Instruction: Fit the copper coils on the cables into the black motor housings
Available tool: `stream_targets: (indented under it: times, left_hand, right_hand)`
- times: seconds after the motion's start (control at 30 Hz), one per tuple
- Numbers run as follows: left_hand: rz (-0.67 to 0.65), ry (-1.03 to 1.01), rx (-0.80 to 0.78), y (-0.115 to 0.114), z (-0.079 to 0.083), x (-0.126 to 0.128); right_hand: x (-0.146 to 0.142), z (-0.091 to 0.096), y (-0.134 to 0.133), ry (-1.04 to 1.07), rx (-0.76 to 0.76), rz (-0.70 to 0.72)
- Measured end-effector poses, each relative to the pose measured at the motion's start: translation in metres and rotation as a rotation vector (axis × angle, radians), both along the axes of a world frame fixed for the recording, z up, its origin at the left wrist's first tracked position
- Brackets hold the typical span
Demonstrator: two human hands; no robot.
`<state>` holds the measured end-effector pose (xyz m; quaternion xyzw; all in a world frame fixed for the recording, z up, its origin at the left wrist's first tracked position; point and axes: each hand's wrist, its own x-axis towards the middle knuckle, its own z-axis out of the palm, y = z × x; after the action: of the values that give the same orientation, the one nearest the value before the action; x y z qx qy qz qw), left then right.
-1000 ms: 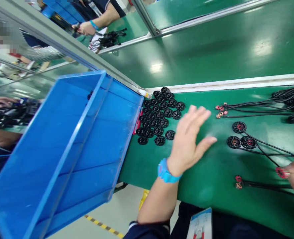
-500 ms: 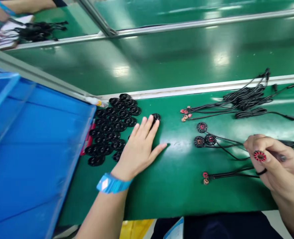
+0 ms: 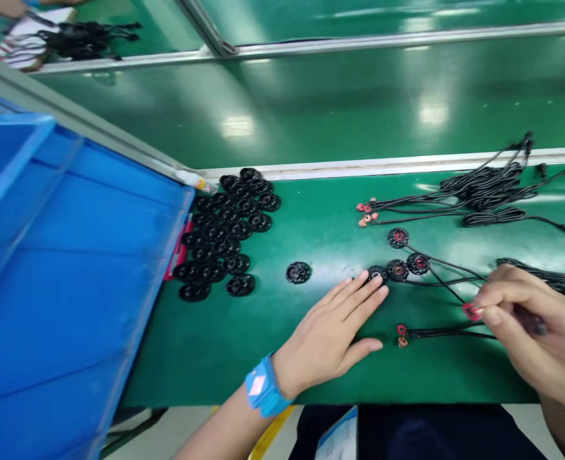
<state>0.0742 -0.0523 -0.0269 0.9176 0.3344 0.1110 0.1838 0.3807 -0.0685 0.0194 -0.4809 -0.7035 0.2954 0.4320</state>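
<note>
My left hand (image 3: 332,335) lies flat with fingers stretched out, its fingertips on a black round housing (image 3: 376,275). Directly right of that housing are black housings with copper or red coils inside, such as this coil-filled housing (image 3: 398,270). My right hand (image 3: 534,326) pinches a small red-wound motor coil (image 3: 471,312) between thumb and fingers. A dark rod-like object (image 3: 530,321) shows in the same palm; its kind is unclear. Below lies a pair of loose coils (image 3: 401,335) on black cables. A lone black housing (image 3: 298,273) sits to the left of my left hand.
Many black housings (image 3: 225,236) are clustered at left, beside a large blue bin (image 3: 71,287). Bundled black cables (image 3: 488,188) with coil ends lie at the back right. A white-edged ledge (image 3: 330,167) borders the green table (image 3: 320,217). Behind the frame is another cable pile (image 3: 83,39).
My left hand has moved right, and a black housing now sits under its fingertips beside the coil-filled ones. Another housing lies alone mid-table. My right hand has turned and lowered the red coil.
</note>
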Motion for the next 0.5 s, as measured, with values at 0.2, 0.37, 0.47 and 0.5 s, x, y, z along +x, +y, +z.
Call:
stream_targets:
  times: [0.2,0.37,0.47,0.5]
  left_hand:
    - [0.39,-0.176,-0.029,0.001,-0.002,0.011]
    - [0.389,-0.132,-0.11,0.009,-0.004,0.021]
    - [0.267,-0.17,-0.163,0.011,-0.005,0.018]
    - [0.209,-0.183,-0.181,0.011,-0.005,0.017]
  right_hand:
    - [-0.021,0.003,-0.002,-0.616,0.396,0.066]
    - [-0.02,-0.01,0.001,-0.748,0.433,0.162]
    - [-0.022,-0.018,0.008,-0.836,0.393,0.228]
    - [-0.025,-0.021,0.012,-0.872,0.397,0.229]
